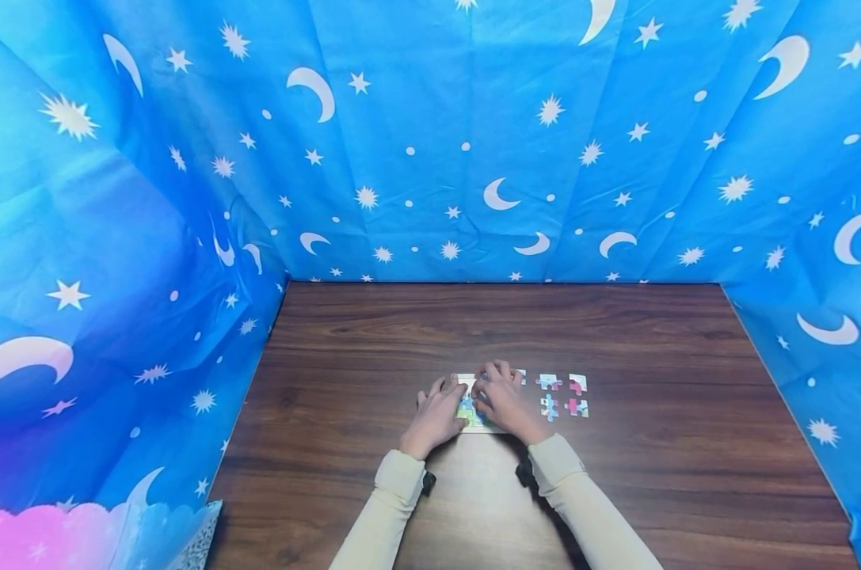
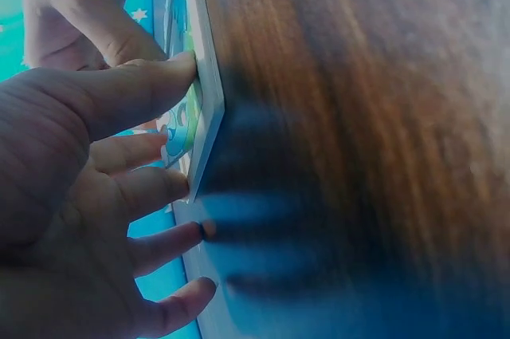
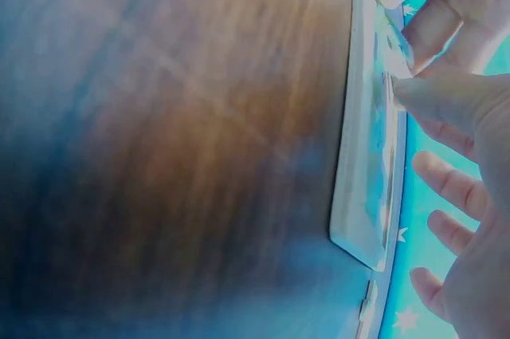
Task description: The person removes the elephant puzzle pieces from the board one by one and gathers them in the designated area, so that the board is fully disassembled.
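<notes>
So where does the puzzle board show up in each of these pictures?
Head: the puzzle board lies below centre, slightly right.
Left wrist: puzzle board left of centre, nearly edge-on, reaching the top edge.
Right wrist: puzzle board right of centre, also nearly edge-on.
Shared landmark: the wood-grained table.

Long sleeves, pale cream, plain cloth: left sleeve (image 1: 373,518), right sleeve (image 1: 597,511). Faint creases, as far as I can see. Each ends in a broad cuff of the same shade, left cuff (image 1: 399,473) and right cuff (image 1: 558,459). Left hand (image 1: 437,413) and right hand (image 1: 504,402) bare. Small black units on the inner sides, left unit (image 1: 428,482), right unit (image 1: 525,473); details too small to read.
</notes>
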A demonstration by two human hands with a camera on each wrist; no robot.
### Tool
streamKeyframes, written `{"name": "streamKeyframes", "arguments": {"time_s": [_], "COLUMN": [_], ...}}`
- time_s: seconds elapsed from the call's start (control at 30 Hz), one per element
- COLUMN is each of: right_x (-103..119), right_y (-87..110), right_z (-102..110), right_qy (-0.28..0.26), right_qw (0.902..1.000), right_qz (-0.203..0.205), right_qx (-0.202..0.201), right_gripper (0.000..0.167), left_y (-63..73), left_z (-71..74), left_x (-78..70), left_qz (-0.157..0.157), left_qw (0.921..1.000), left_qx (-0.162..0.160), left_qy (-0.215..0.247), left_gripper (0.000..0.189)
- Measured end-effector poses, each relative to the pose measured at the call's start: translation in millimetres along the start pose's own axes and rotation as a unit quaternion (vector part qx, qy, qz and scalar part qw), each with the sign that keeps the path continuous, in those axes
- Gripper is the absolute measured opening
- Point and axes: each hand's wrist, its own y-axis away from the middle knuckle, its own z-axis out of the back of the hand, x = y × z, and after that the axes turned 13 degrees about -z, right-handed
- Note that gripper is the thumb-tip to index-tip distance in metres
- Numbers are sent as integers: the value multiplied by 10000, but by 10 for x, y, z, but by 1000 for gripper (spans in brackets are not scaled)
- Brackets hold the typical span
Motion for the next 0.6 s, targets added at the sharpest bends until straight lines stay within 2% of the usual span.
{"name": "streamKeyframes", "arguments": {"time_s": [0.43,0.6], "right_x": [21,25], "right_y": [-6,-26], "right_z": [27,48], "right_qy": [248,462], "right_qw": [9995,9987], "right_qz": [-53,115], "right_qx": [201,204], "right_gripper": [11,9], "left_y": [11,6], "left_z": [14,16], "left_x": [0,-3], "left_qz": [-21,-2], "left_qw": [10000,10000], "left_qx": [-8,8], "left_qy": [-65,-62], "left_gripper": [67,67]}}
